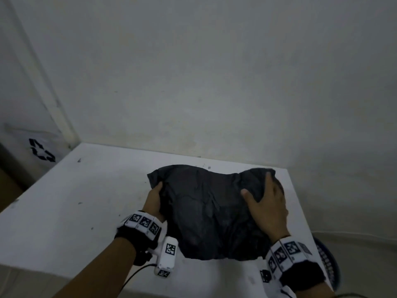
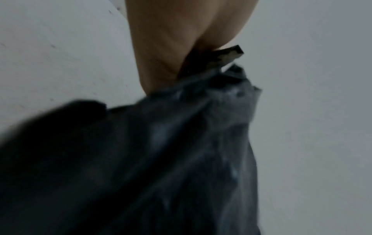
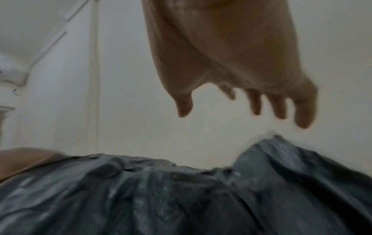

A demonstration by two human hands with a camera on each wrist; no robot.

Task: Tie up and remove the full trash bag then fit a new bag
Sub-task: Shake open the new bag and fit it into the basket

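A crumpled black trash bag lies spread on the white table. My left hand grips the bag's left edge, thumb on top and fingers hidden beneath the plastic. In the left wrist view the bunched black trash bag runs out of my left hand. My right hand is over the bag's far right corner with thumb and fingers spread. In the right wrist view, my right hand hangs open just above the black trash bag, holding nothing.
A white bag with a black recycling mark stands left of the table. A blue slatted basket sits low beyond the table's right edge. A plain wall rises directly behind the table.
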